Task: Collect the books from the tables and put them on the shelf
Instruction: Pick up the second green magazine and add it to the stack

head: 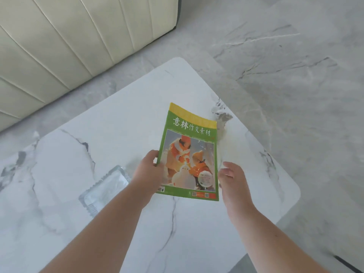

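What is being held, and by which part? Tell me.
The green book, gripped by the left hand at its left edge near the bottom. The right hand sits at its right edge; whether it grips cannot be told.

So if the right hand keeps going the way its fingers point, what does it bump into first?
Probably the book. The right hand sits open beside its right edge, fingers pointing up and a bit inward toward that edge. Depth is hard to judge, so it might slide past over the table.
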The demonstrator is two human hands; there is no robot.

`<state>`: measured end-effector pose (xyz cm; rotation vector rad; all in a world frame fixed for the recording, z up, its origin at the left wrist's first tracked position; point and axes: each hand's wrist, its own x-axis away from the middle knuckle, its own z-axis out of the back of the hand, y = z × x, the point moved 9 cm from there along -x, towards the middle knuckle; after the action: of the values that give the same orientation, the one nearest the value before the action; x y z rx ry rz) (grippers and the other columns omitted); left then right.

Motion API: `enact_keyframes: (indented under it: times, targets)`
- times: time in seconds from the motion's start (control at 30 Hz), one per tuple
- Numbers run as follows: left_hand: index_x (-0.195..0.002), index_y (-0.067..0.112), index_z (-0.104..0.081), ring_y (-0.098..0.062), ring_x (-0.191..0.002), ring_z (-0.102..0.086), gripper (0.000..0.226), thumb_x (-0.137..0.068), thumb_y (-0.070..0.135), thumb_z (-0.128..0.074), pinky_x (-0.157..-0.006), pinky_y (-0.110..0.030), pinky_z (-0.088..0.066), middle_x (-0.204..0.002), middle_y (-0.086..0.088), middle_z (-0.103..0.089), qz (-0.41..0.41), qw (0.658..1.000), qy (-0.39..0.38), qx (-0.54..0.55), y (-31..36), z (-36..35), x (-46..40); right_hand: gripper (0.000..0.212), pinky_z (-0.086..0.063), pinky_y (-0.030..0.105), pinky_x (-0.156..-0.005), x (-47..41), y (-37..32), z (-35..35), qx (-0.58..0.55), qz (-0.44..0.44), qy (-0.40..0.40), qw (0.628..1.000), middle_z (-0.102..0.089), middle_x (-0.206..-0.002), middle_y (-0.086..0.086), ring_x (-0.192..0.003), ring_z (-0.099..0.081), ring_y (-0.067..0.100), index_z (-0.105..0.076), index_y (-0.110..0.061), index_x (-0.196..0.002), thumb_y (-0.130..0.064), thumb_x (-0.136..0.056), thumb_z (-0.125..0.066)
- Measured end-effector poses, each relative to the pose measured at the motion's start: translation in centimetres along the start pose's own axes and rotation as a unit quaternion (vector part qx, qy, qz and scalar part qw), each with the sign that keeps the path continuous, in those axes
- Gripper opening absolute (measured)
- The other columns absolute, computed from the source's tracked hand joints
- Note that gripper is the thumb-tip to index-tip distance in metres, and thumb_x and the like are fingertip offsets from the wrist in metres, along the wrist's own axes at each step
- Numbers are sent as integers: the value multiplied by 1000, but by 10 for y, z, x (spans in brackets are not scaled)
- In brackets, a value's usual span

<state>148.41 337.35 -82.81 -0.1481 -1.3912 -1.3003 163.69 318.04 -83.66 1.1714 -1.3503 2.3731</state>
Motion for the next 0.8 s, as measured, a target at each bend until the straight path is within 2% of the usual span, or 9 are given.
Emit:
enact_keyframes:
  times: [0.1,0.2,0.23,0.3,0.4,0.47,0.6,0.73,0.8]
  targets:
    - [-101,28,-61,-31,-78,-75,20,-98,14,-46,-72,-42,-55,-81,-5,-80,-23,996,-18,87,-2,49,63,34,-44,28,-85,52,-23,-19,-6,36,-19,999,-53,-125,-6,-116,-54,16,-47,-28,-125,-28,-92,-56]
    - [-105,21,-62,-37,-82,-74,19,-97,10,-49,-72,-43,-54,-90,-13,-79,-49,987,-54,146,-22,113,135,28,-47,36,-99,128,-42,-62,7,70,-87,994,-54,-121,-14,-108,-56,5,-47,-26,-129,-31,-102,-44]
    - [-105,20,-62,-38,-83,-74,18,-97,10,-50,-71,-43,-54,-92,-16,-78,-54,984,-64,158,-31,135,160,23,-49,36,-97,157,-45,-78,14,78,-114,990,-58,-118,-14,-105,-59,3,-51,-26,-121,-34,-103,-39]
    - [-105,20,-63,-34,-76,-74,17,-101,10,-49,-66,-39,-53,-89,-15,-78,-73,981,-75,166,-58,190,216,28,-54,30,-81,230,-42,-118,21,75,-159,984,-71,-110,-7,-95,-70,7,-59,-24,-111,-38,-103,-36]
    - [-101,20,-65,-26,-68,-70,23,-101,7,-45,-58,-34,-52,-81,-11,-76,-100,981,-58,157,-113,278,297,21,-53,23,-64,353,-24,-164,18,78,-177,981,-74,-103,-1,-83,-75,8,-58,-21,-114,-30,-103,-43]
    - [-103,22,-65,-26,-70,-70,25,-101,7,-46,-61,-35,-54,-83,-11,-78,-117,982,-37,146,-152,339,350,17,-54,28,-68,433,-8,-189,6,93,-173,980,-74,-102,2,-82,-75,10,-57,-19,-114,-24,-101,-48]
    - [-101,23,-64,-27,-68,-70,23,-101,8,-47,-66,-37,-56,-80,-7,-78,-117,985,-23,128,-219,442,463,12,-54,40,-75,591,27,-225,-36,101,-151,983,-74,-97,7,-92,-74,27,-58,-16,-108,-13,-97,-55]
    - [-108,17,-62,-27,-68,-70,20,-100,7,-47,-63,-34,-56,-76,-4,-77,-115,987,-14,112,-255,527,559,7,-53,37,-66,721,46,-258,-20,103,-172,979,-72,-98,12,-80,-73,25,-54,-9,-103,-12,-97,-53]
    - [-110,15,-61,-27,-70,-71,19,-101,8,-47,-66,-36,-58,-79,-5,-78,-117,988,-5,104,-265,560,603,4,-55,39,-67,770,48,-268,-24,108,-192,975,-72,-96,14,-81,-74,28,-53,-8,-101,-9,-97,-53]
